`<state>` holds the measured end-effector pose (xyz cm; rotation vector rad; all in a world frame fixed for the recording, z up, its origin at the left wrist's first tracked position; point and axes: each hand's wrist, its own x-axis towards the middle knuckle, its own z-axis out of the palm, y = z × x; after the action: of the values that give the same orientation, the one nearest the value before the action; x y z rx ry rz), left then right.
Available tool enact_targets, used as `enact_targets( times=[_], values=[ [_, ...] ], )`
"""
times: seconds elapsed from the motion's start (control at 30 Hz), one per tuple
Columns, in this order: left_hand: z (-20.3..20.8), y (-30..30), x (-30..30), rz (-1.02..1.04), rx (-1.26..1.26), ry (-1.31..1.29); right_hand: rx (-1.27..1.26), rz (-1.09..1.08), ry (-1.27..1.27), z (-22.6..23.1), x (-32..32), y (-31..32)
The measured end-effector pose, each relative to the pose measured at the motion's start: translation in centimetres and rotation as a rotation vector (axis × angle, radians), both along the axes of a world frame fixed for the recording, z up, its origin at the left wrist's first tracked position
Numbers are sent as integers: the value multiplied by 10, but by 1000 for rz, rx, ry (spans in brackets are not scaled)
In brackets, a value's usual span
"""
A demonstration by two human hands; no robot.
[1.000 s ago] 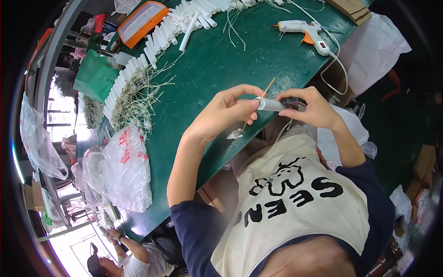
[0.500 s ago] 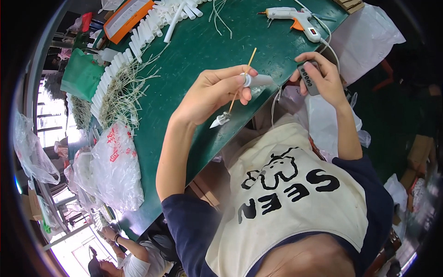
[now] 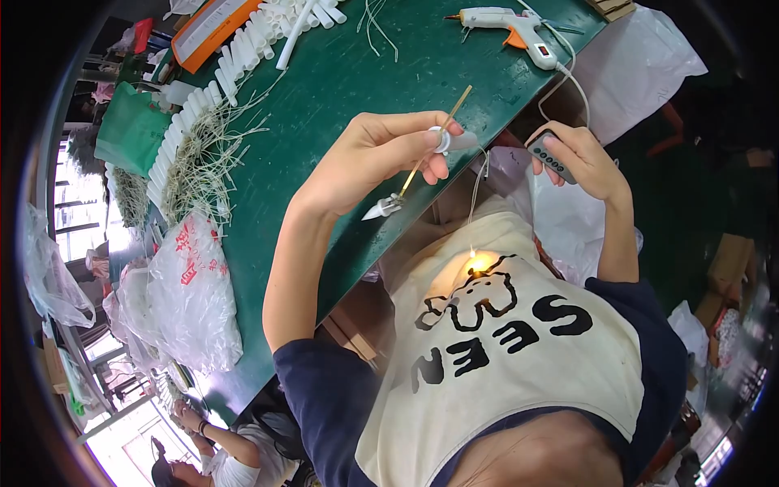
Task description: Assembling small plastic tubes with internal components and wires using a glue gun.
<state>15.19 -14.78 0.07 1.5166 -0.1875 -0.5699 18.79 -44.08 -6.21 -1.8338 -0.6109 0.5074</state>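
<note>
Above the near edge of the green-topped work table [image 3: 341,89], the left hand [image 3: 377,154] pinches a small white plastic tube [image 3: 451,142] between thumb and forefinger, with the other fingers curled beneath it. A thin wooden stick [image 3: 434,138] runs slantwise through the same grip, its upper end over the table and its lower end carrying a small white pointed tip [image 3: 381,209]. From the tube a thin pale wire [image 3: 473,195] hangs down to a tiny glowing warm-yellow light [image 3: 473,256], which lies against the person's cream printed shirt. The right hand [image 3: 580,158], just beside the table's edge and near the left hand, is closed around a small dark grey remote control with a row of buttons [image 3: 552,157], the thumb resting on its face.

On the table's far edge lies a flat orange and white package [image 3: 213,28], rectangular, with a pale label. Beside it runs a curved row of white plastic tubes [image 3: 203,105], bordering a heap of pale thin wires [image 3: 203,158]. A white glue gun with an orange trigger [image 3: 511,24] lies at the far right. Crumpled clear plastic bags with red print [image 3: 191,292] sit at the table's left end.
</note>
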Motion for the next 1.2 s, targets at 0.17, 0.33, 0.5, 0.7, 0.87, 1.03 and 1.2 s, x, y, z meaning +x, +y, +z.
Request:
enact_targets(
  times=[0.17, 0.33, 0.5, 0.7, 0.87, 1.03, 1.2],
  values=[
    [6, 0, -3, -13, 29, 9, 78, 1, -55, 5, -3, 16],
    [9, -8, -6, -52, 33, -14, 237, 1, -643, 5, 1, 47],
    [8, -2, -12, -81, 17, -37, 163, -11, -558, 3, -4, 62],
    [8, 3, -12, -66, 30, -29, 160, 6, -485, -6, -9, 68],
    [-15, 21, -3, 183, 130, -57, 108, -207, -501, -8, -12, 66],
    [-46, 27, -3, 315, 578, -323, 88, -318, -486, -10, -13, 62],
    [-48, 23, 0, 325, 678, -402, 99, -420, -542, -9, -15, 68]
  ],
)
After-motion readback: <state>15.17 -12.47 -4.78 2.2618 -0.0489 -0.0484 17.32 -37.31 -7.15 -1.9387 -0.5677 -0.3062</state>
